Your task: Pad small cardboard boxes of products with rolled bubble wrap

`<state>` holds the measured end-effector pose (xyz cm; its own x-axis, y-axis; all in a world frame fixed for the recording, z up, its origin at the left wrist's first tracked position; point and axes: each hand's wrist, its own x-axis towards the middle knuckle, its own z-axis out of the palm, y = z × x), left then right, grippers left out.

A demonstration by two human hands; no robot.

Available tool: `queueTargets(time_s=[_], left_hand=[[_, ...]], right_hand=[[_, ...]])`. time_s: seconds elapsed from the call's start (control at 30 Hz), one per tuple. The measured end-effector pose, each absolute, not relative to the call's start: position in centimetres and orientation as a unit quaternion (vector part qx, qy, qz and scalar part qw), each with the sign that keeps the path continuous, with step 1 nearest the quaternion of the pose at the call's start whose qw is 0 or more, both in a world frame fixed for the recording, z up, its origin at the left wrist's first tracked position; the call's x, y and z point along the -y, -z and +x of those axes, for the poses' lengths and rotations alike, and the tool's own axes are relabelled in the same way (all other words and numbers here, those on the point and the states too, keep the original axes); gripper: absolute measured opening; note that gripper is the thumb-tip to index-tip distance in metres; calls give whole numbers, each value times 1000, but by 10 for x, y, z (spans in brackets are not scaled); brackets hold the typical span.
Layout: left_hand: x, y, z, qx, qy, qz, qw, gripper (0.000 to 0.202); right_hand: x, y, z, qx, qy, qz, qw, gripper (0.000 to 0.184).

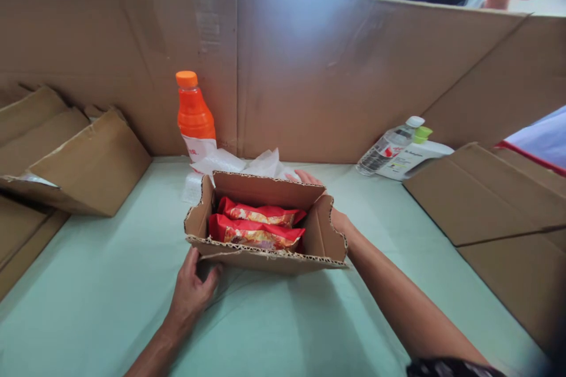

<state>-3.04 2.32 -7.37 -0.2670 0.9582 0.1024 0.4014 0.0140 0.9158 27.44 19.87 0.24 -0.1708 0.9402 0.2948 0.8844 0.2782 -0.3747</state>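
A small open cardboard box [274, 262] stands in the middle of the green-covered surface, its ragged rim facing up. Two red snack packets lie side by side in it, a rear packet [263, 214] and a front packet [256, 234]. My left hand [194, 288] grips the front left corner of the box, thumb apart and fingertips partly hidden by the cardboard. Around the box's right end reaches my right hand [338, 219]. Its fingers show above the back wall, and the rest of that hand is hidden behind the box.
Behind the box lies crumpled clear plastic wrap [263, 164] beside an orange bottle [195, 115]. A clear water bottle [387, 147] leans on a white container [415, 159] at right. Cardboard boxes flank left [97, 159] and right [477, 194]. A tall cardboard wall [331, 70] closes the back.
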Motion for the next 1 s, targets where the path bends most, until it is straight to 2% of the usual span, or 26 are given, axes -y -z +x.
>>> queueTargets(time_s=[0.17,0.3,0.4,0.47,0.57,0.73,0.83,1.0], left_hand=[[-23,78,-30,-646,-462,536,285,35],[-23,77,-32,-643,-457,542,291,40],[-24,74,-32,-644,-453,539,300,40],[-24,73,-33,-639,-454,536,313,39],[-20,69,-32,-634,-450,540,323,40],[-24,56,-28,-641,-440,549,307,43],[-43,49,-25,-640,-449,546,302,44],[-65,53,-28,-608,-509,504,343,57]], right_hand=[[-210,-4,278,819,9,-557,136,25],[-140,-7,331,798,48,-588,122,22],[-66,-6,363,830,22,-548,98,17],[-22,-6,368,845,-20,-523,109,24],[14,-8,349,811,-74,-549,188,40],[-14,-8,288,760,-199,-559,264,49],[-44,-10,279,765,-224,-542,265,47],[-37,-26,329,805,-145,-540,197,44]])
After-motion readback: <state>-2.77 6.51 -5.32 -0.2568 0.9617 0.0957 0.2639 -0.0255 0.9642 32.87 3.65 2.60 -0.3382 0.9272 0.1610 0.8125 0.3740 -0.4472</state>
